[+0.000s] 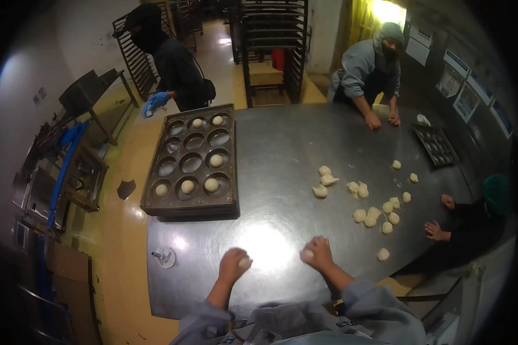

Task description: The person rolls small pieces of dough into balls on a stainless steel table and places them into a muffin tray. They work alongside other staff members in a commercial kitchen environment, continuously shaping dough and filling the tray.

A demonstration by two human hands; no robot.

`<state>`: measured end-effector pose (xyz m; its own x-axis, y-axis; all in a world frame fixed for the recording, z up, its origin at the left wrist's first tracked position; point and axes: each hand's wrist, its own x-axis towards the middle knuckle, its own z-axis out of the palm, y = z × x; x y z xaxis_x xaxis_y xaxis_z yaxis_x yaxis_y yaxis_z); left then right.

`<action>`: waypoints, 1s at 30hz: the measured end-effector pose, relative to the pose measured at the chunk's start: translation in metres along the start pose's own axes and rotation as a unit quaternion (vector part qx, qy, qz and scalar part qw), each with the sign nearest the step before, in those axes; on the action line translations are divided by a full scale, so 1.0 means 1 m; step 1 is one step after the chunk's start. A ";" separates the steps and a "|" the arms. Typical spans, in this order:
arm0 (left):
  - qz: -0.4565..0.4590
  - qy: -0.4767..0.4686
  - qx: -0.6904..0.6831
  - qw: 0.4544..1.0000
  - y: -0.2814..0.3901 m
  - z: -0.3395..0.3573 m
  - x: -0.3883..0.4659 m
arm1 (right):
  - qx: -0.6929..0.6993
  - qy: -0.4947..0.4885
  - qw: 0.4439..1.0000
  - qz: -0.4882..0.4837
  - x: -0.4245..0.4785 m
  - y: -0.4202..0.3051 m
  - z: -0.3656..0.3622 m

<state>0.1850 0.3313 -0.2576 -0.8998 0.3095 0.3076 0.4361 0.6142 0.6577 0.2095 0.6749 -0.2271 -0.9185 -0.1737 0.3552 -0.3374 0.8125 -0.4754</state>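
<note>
My left hand (234, 264) is curled around a small dough ball (243, 262) just above the steel table (190, 276). Cupped in my right hand (318, 253) is another dough ball (309, 254), partly hidden by the fingers. Beyond my left hand lies a dark baking tray (189, 214) with round wells, on top of a stack; several wells hold a dough ball (211, 185). Pieces of dough (359, 215) are scattered on the steel to the right of my right hand, some touching each other. One dough piece (383, 254) lies apart, nearer the table's edge.
A round metal piece with a stub (165, 258) sits at the near left. Across the table a co-worker (371, 69) leans over it; another's hands (436, 230) rest at the right edge. A gloved person (172, 60) stands beyond the trays. A smaller moulded tray (437, 145) lies far right.
</note>
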 end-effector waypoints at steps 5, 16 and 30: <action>-0.022 0.023 -0.034 0.999 0.029 0.052 -0.009 | 0.155 -0.054 0.986 0.016 0.009 -0.063 0.059; -0.005 0.065 -0.017 0.998 0.042 0.053 -0.004 | 0.107 -0.007 0.994 0.010 0.009 -0.064 0.069; -0.028 -0.047 -0.094 0.994 0.028 0.030 -0.051 | 0.170 -0.128 0.972 -0.100 -0.040 -0.064 0.031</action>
<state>0.2434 0.3544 -0.2751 -0.9134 0.3503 0.2073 0.3671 0.4889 0.7913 0.2617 0.6131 -0.2357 -0.8343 -0.4766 0.2771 -0.5230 0.5252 -0.6714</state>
